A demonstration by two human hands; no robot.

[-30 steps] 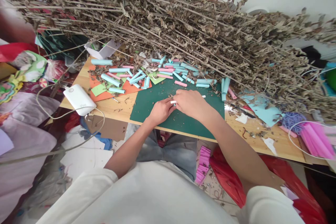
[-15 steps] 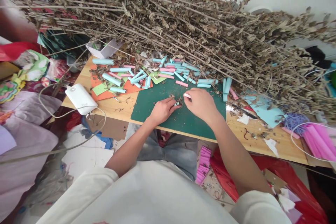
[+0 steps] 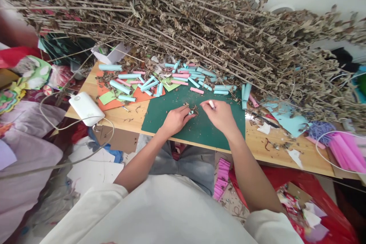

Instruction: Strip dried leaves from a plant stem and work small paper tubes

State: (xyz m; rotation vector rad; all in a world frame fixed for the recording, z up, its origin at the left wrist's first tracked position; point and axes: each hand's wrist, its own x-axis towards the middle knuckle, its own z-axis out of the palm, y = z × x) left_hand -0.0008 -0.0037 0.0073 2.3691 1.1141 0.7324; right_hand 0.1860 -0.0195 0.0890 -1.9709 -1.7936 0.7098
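My left hand [image 3: 174, 121] rests on the dark green mat [image 3: 213, 136], its fingers closed round a small light blue paper tube [image 3: 191, 113] whose open end shows. Crumbled dried leaves [image 3: 195, 109] lie right beside that end. To its right, a little above the mat, my right hand [image 3: 221, 116] is closed on a short white stick [image 3: 211, 103]; only its pale tip sticks out of the fist. A gap separates the two hands. Behind them lie several rolled paper tubes [image 3: 120, 87], blue and pink, among leaf bits.
A large heap of dried leafy stalks [image 3: 183, 26] spans the back of the table. At the left edge sits a white power bank [image 3: 86, 108] with a cable. A black pen [image 3: 268, 121], blue paper [image 3: 286, 117] and purple yarn [image 3: 321, 132] are on the right.
My right hand has moved slightly right, away from the left hand, and the white stick now points more upward. My left hand keeps its hold on the tube.
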